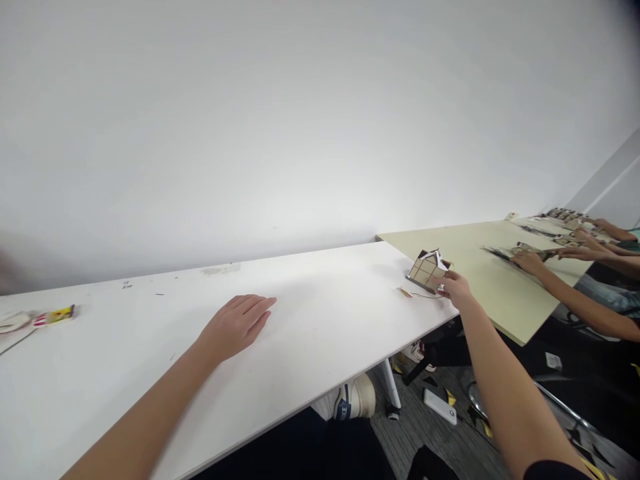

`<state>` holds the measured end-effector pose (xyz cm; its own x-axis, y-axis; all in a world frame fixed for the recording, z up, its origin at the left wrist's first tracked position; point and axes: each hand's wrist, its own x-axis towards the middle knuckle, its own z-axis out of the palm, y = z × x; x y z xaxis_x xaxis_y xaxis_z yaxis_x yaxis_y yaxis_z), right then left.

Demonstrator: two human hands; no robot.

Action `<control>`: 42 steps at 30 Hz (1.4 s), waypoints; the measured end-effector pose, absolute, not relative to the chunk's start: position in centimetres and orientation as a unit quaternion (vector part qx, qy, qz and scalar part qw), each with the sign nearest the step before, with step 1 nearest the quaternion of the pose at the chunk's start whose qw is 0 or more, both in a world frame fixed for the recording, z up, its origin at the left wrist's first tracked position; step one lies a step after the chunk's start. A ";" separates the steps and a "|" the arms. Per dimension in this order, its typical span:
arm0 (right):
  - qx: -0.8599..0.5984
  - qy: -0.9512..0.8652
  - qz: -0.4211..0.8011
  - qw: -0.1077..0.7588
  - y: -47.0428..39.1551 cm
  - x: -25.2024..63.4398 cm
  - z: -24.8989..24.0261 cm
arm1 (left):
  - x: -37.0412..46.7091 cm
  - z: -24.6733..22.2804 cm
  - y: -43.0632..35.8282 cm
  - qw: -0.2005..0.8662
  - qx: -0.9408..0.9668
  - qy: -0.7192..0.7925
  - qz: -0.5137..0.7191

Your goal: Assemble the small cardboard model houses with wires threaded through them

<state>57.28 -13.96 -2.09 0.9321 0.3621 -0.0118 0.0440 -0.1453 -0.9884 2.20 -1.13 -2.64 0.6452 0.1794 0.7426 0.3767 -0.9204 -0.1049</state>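
On the white table [320, 333] my left hand [237, 327] rests palm down, fingers stretched out and holding nothing. At the table's right end, my right hand [454, 288] has its fingers closed on the near right side of a small model house [427, 268]. The house has beige panelled walls, dark edges and white parts at the roof. A thin wire runs below it to a small yellowish piece [405, 292] on the tabletop.
A pale yellow table [465, 243] adjoins on the right, where other people's hands [529, 262] handle similar models. Far left lie a red-and-yellow wrapper [56, 316] and a white roll [14, 323]. A white wall stands behind; a white device [440, 407] lies on the floor.
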 end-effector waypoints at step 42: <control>-0.559 -0.570 0.260 0.543 0.6 24.4 -0.5 | 1.5 -0.6 -1.0 -0.577 -0.371 -0.396 -0.610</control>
